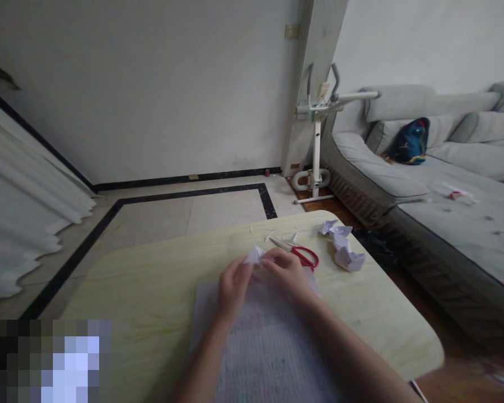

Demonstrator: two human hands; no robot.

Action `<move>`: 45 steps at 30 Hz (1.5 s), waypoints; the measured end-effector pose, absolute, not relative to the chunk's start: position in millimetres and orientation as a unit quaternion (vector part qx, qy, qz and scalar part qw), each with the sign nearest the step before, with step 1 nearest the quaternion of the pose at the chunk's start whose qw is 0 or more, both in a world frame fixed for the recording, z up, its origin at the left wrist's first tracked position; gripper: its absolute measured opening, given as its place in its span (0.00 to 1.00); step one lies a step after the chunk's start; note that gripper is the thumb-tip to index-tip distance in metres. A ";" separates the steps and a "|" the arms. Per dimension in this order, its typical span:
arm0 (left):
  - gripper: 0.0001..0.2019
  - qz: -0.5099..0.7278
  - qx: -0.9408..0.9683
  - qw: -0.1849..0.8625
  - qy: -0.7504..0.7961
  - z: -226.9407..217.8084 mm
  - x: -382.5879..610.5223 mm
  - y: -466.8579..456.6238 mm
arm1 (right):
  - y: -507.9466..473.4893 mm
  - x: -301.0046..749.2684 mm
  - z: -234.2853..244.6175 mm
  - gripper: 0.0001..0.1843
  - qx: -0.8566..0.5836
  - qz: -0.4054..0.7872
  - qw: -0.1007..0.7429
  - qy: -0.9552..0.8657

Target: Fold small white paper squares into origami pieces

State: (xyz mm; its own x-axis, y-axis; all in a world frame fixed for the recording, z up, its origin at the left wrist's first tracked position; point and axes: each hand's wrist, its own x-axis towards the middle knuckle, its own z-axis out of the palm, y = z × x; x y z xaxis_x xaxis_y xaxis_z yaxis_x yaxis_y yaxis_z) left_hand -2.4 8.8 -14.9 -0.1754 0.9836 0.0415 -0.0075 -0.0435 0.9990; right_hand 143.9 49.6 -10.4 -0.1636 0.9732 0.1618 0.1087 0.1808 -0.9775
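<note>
Both my hands meet over a small folded white paper piece (pixel 255 255) near the far middle of the pale wooden table (pixel 151 280). My left hand (pixel 232 285) pinches its near side with fingers curled. My right hand (pixel 288 271) grips it from the right, fingers closed. Under my forearms lies a large lined sheet of paper (pixel 269 347). Red-handled scissors (pixel 304 256) lie just beyond my right hand.
Crumpled and folded white paper pieces (pixel 344 249) and small scraps (pixel 273 235) sit near the table's far right corner. A grey sofa (pixel 424 179) with a blue bag (pixel 411 141) stands to the right. A white exercise machine (pixel 317 140) stands by the wall.
</note>
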 end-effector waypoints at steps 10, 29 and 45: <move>0.17 0.536 0.462 0.480 0.518 -9.1 -2.5 9.8 | 52.6 146.5 -18.1 0.09 -0.428 0.506 0.455 -0.595; 0.14 0.529 0.467 0.441 0.555 -18.0 -5.6 11.7 | 52.2 148.2 -15.3 0.09 -0.425 0.496 0.427 -0.625; 0.22 0.587 0.401 0.453 0.537 -15.0 -3.3 13.7 | 54.1 153.7 -10.0 0.14 -0.400 0.578 0.414 -0.578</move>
